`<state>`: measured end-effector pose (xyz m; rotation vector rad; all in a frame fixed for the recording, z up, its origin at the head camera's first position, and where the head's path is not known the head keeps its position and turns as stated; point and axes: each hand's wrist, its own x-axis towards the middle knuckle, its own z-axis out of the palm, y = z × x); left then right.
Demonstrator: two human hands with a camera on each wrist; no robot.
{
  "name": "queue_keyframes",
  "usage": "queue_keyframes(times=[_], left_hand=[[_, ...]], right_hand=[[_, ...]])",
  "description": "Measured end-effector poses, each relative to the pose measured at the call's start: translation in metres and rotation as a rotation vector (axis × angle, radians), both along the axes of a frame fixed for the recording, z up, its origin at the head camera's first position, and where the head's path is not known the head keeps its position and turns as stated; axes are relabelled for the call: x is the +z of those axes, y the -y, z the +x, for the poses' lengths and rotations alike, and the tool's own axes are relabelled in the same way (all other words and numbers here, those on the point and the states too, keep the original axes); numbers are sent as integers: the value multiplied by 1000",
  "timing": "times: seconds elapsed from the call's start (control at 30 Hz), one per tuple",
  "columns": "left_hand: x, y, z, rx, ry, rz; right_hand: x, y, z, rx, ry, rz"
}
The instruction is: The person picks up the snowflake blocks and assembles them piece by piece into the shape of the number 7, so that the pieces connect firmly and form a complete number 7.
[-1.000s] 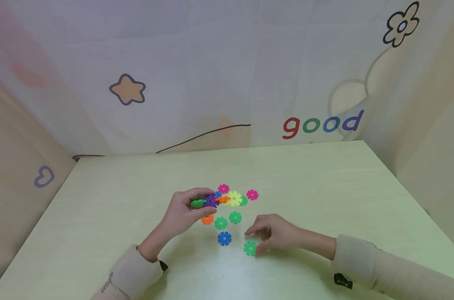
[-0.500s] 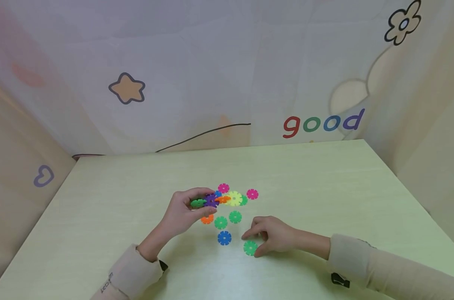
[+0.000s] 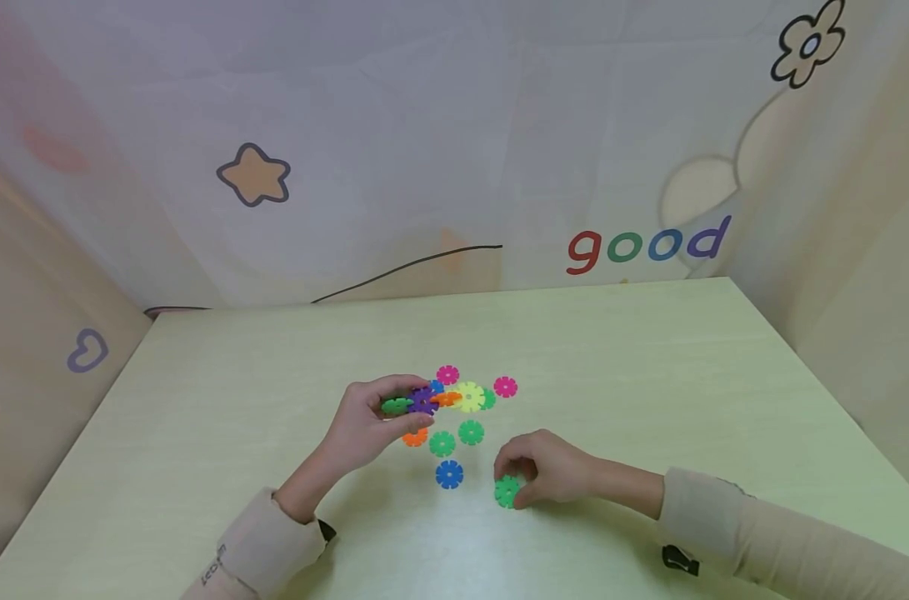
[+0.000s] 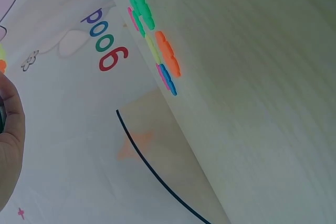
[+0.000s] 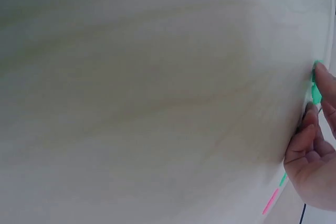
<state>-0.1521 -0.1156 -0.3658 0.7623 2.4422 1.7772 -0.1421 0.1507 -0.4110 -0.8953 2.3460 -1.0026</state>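
Observation:
My left hand [image 3: 367,425] holds a joined chain of notched plastic snowflake discs above the table. In it I see a green disc [image 3: 397,406], a purple disc [image 3: 423,402], an orange disc [image 3: 447,399] and a yellow disc [image 3: 471,397]. My right hand [image 3: 550,468] pinches a single green snowflake disc [image 3: 506,492] between thumb and finger, near the tabletop. The right wrist view shows this green disc [image 5: 316,94] partly covered by the fingers. Only the edge of the left hand [image 4: 11,124] appears in the left wrist view.
Loose snowflake discs lie on the pale table [image 3: 649,367]: two pink discs, a blue disc [image 3: 449,475], green discs such as one [image 3: 442,443] in the middle, and an orange disc [image 3: 415,437] partly under the left hand. A printed curtain [image 3: 394,150] stands behind the table.
My right hand has closed its fingers on the green disc and shifted it slightly right and away from me. The left hand keeps its place with the chain.

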Motion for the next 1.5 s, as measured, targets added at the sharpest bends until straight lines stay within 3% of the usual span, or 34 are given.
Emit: queue_keyframes(times=[0.4, 0.9, 1.5], left_hand=[[1, 0, 0, 4, 9, -11], [3, 0, 2, 7, 9, -12], [3, -2, 1, -4, -4, -3]], right_hand=[[2, -7, -5, -12, 94, -77], [13, -10, -7, -18, 105, -199], [33, -13, -8, -134, 75, -276]])
